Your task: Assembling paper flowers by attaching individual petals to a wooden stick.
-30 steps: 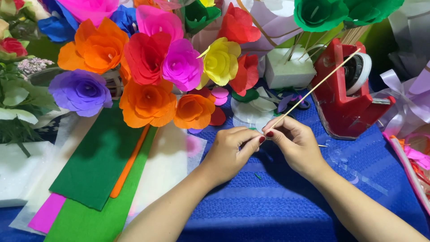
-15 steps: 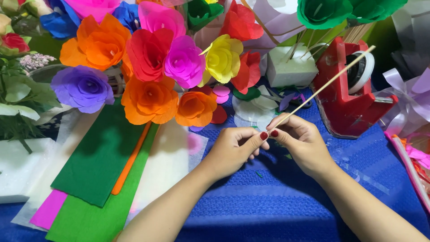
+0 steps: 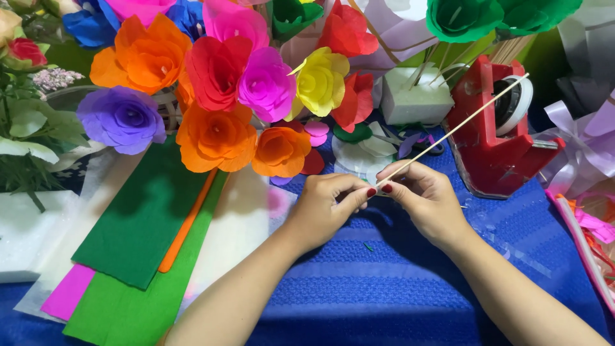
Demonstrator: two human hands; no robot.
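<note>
Two bare hands meet over the blue ribbed cloth [image 3: 410, 288] that covers the table, both pinching the lower end of a thin, pale wooden stick [image 3: 458, 127]. The left hand [image 3: 323, 208] curls into a loose fist, its thumb and forefinger closed in a narrow grip on the stick's tip; the right hand [image 3: 426, 198] holds the same end just beside it, fingertips touching those of the left. From the hands the stick slants up and to the right, passing in front of a red desktop tape dispenser [image 3: 493, 150] that stands on the cloth near the right hand.

Behind the hands rises a bunch of paper roses: an orange one [image 3: 214, 138] and a smaller orange one [image 3: 278, 150] nearest the left hand, a purple one [image 3: 122, 118] further left, with a magenta one [image 3: 266, 86] and a yellow one [image 3: 320, 80] above. A white foam block [image 3: 416, 96] sits behind, with stems stuck in it. To the left of the left forearm lie flat sheets of crepe paper: a dark green sheet [image 3: 141, 224] on top, an orange strip [image 3: 186, 224] at its edge, a lighter green sheet [image 3: 134, 314] beneath and a pink sheet [image 3: 67, 291] peeking out at the lower left. Pale lilac ribbon [image 3: 586, 138] lies at the far right
</note>
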